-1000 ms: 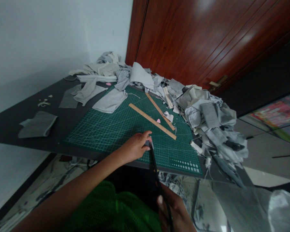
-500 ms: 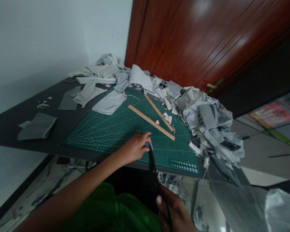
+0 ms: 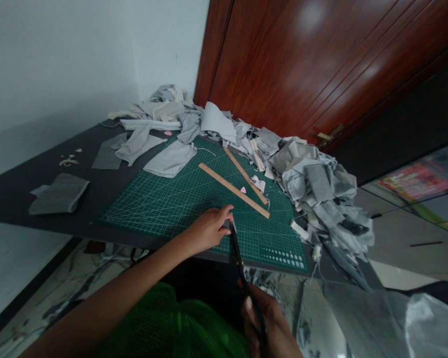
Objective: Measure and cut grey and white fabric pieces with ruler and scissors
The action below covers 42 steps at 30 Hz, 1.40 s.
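Your left hand [image 3: 213, 228]: pinched closed on a small grey fabric piece [image 3: 227, 224] | Your right hand [image 3: 271, 318]: curled round scissors [image 3: 238, 254], tips at fabric | Fabric: above green mat [image 3: 164, 199], printed with white grid, dots

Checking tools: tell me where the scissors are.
In the head view, the scissors are low, right of centre, in the right hand, tips by the left hand.
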### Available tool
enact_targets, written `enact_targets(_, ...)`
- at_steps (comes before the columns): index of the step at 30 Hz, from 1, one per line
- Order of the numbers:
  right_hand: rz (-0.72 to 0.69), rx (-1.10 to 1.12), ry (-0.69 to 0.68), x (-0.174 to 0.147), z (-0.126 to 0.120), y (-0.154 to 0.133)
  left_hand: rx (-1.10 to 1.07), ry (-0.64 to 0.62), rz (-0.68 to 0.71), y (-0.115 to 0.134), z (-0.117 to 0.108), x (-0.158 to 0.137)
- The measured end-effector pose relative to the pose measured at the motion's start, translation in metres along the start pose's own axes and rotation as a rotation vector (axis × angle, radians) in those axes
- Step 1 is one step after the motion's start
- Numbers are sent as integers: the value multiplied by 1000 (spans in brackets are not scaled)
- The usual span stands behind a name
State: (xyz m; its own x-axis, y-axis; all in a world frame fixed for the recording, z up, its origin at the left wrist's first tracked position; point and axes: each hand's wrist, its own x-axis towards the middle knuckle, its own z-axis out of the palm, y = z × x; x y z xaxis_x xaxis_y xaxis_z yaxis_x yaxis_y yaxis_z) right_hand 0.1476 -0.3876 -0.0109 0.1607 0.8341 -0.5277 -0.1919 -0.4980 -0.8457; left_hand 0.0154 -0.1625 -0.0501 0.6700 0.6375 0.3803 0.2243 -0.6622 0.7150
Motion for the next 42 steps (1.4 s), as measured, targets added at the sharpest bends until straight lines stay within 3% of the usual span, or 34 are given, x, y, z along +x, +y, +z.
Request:
enact_targets(13,28,-108,54,-6,5,-11,-2,10,-6,-1,1,0)
enact_targets(20,19,-98,198,-11,8,-2,-16,10,2,-1,2,0)
enact_targets(28,-13,-186,124,-11,5,-7,-17,-12,-25,2,0,1)
enact_targets(34,-41,-217,-26,-7,5,-14,-18,-6,-4,-1,1,1)
enact_targets(42,-14,-96,-78,4,-8,-3,23,-8,-9,-1,1,1)
